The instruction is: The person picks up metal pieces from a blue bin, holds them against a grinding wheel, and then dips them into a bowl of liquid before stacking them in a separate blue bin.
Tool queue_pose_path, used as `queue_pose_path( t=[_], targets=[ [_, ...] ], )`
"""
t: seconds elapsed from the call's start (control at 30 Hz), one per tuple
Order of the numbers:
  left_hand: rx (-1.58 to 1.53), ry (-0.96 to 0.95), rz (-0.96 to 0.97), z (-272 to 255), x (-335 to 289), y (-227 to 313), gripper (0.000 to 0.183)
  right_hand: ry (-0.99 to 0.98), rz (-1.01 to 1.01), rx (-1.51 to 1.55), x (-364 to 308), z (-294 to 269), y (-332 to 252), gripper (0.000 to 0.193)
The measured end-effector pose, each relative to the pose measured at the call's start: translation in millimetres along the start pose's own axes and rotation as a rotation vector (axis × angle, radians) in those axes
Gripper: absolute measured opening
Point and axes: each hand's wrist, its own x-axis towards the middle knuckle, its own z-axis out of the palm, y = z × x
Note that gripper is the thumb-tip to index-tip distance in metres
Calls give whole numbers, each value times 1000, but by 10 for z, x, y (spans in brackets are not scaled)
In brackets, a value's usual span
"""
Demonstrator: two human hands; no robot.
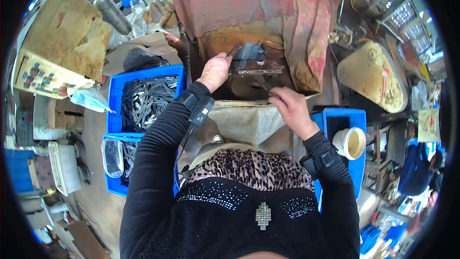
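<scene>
My left hand (216,70) is closed, with a thin dark strip (233,50) sticking up from its fingertips. It is at the left side of a rusty metal fixture (258,68) inside a cloth-draped machine. My right hand (293,111) is at the machine's front edge, its fingers pinched on a small dark metal piece (266,89) that points toward the fixture. The exact shape of that piece is hard to make out. Above the fixture's bar sits a grey metal block (250,52). Below it is a dark, round, plate-like surface (245,88).
Left of me, a blue bin (112,97) holds many dark metal strips; a second blue bin (115,185) with a clear tub (112,157) stands nearer. On the right, a white bucket (339,140) sits in another blue bin (360,115). Red cloth (235,5) drapes over the machine.
</scene>
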Motion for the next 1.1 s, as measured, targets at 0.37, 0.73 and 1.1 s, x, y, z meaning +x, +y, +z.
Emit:
queue_pose_path(
  t=[0.37,0.73,1.1],
  targets=[
    [59,-307,224,712,-192,-187,14,-240,-45,-106,-816,120,-63,24],
    [-294,-127,-246,-205,-83,264,23,-147,927,902,-459,-78,437,20],
    [11,-123,-15,-505,-138,1378,12,242,916,1387,209,494,604,13]
  ],
)
